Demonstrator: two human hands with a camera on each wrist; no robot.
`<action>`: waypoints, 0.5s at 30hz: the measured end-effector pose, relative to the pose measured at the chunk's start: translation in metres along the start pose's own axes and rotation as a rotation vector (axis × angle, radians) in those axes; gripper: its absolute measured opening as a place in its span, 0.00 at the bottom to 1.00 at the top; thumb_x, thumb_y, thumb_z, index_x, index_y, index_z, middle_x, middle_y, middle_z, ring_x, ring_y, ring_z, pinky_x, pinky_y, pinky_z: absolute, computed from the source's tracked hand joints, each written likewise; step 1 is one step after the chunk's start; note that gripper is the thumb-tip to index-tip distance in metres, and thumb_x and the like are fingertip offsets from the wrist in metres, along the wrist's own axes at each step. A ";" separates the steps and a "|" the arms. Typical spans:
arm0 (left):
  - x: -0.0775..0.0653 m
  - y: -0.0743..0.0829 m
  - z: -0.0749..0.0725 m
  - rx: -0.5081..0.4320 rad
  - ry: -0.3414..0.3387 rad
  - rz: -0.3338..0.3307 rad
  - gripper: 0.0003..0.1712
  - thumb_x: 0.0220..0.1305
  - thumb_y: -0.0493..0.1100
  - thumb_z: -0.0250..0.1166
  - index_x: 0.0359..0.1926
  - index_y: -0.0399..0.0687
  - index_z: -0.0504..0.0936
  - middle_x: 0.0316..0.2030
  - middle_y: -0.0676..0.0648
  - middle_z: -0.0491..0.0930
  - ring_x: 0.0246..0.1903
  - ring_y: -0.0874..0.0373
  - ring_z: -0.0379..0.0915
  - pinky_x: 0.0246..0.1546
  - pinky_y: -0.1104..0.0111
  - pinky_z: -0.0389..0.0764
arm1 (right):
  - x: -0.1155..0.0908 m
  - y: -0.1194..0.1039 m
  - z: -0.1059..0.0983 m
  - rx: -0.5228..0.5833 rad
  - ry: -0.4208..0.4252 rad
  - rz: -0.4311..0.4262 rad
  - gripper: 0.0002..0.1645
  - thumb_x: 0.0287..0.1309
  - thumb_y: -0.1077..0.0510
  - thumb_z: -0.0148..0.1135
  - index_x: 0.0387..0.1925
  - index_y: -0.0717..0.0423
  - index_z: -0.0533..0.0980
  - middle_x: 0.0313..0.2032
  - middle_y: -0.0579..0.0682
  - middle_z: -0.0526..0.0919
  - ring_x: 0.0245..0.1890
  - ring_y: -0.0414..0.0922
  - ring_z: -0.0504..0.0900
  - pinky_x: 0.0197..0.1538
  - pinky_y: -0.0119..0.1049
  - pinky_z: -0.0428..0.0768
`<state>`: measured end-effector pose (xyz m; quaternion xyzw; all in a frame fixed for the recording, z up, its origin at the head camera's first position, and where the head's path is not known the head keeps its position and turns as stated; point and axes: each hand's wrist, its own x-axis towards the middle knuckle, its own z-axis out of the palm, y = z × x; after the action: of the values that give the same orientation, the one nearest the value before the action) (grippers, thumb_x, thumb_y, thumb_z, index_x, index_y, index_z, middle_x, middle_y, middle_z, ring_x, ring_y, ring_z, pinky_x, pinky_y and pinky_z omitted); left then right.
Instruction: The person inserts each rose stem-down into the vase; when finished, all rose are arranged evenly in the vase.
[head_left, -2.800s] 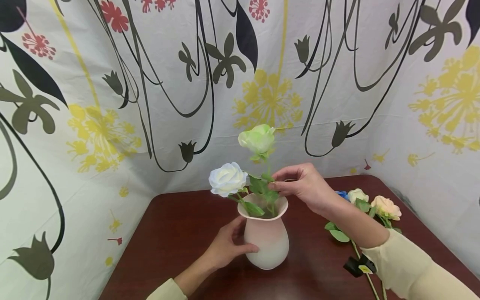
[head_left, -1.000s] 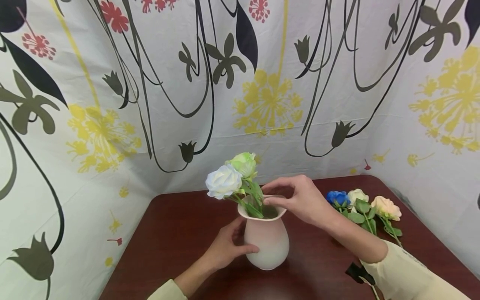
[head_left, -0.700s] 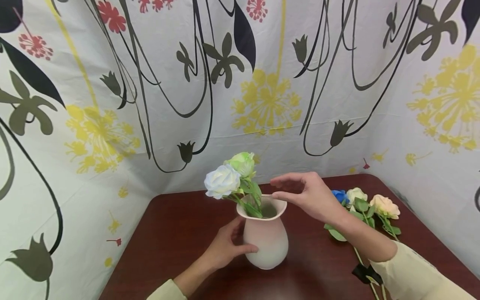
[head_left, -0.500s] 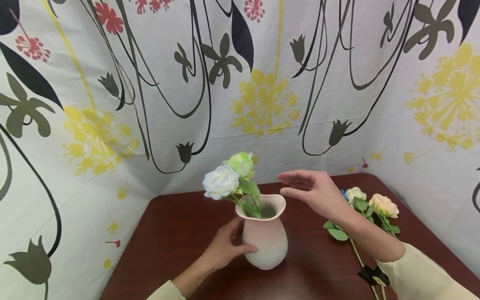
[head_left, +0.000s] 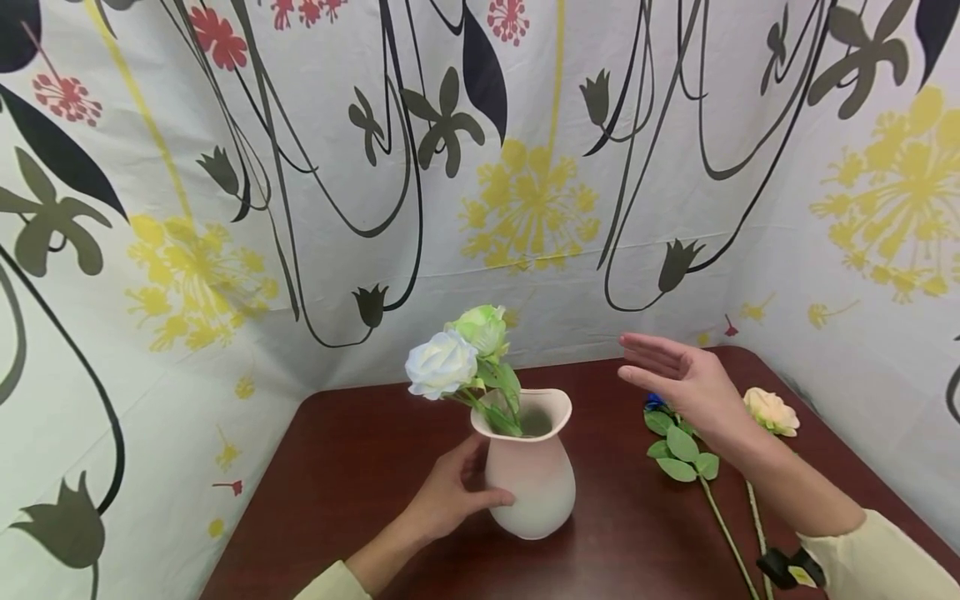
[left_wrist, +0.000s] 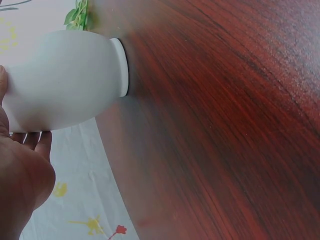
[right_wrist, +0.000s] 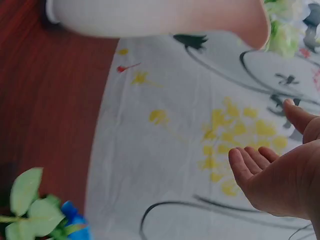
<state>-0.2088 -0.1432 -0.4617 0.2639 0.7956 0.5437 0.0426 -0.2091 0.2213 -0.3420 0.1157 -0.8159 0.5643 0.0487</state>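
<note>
A pale pink-and-white vase stands upright on the table. A bluish-white rose and a light green rose lean left out of its mouth. My left hand grips the vase's left side, thumb in front and fingers behind; the left wrist view shows fingertips against its pale body. To the right of the vase, my right hand hangs in the air, holding nothing, fingers extended and thumb apart. Below it lie a blue rose, partly hidden, and a peach rose.
Long green stems with leaves run toward the front of the dark red-brown table. A white cloth with printed flowers hangs behind and at both sides. A small black device sits by the right sleeve.
The green rose has gone lower into the vase and leans beside the white one. My right hand has let go of it and moved right, over the loose roses. My left hand stays on the vase.
</note>
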 end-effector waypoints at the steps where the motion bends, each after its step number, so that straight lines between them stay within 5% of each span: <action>1: 0.000 0.000 0.000 -0.001 -0.001 0.001 0.49 0.60 0.49 0.83 0.78 0.70 0.68 0.67 0.56 0.79 0.62 0.56 0.79 0.61 0.61 0.80 | -0.001 0.005 -0.003 -0.011 0.006 0.014 0.41 0.72 0.41 0.68 0.78 0.50 0.68 0.73 0.53 0.74 0.70 0.41 0.76 0.55 0.21 0.77; 9: 0.000 0.000 0.000 -0.004 -0.006 -0.003 0.49 0.60 0.49 0.82 0.78 0.73 0.67 0.68 0.58 0.78 0.63 0.57 0.78 0.62 0.61 0.79 | -0.013 0.056 -0.027 -0.056 0.010 0.126 0.44 0.76 0.40 0.62 0.82 0.55 0.60 0.77 0.59 0.66 0.77 0.59 0.65 0.53 0.19 0.75; 15: 0.000 0.001 0.000 0.004 -0.005 -0.012 0.49 0.60 0.50 0.82 0.78 0.73 0.67 0.68 0.58 0.77 0.63 0.57 0.78 0.62 0.62 0.79 | -0.019 0.093 -0.037 -0.008 0.011 0.239 0.48 0.78 0.39 0.59 0.83 0.61 0.55 0.78 0.67 0.61 0.77 0.64 0.60 0.70 0.62 0.68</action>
<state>-0.2082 -0.1434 -0.4608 0.2606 0.7981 0.5411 0.0472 -0.2151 0.2898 -0.4168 0.0144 -0.8259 0.5634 -0.0140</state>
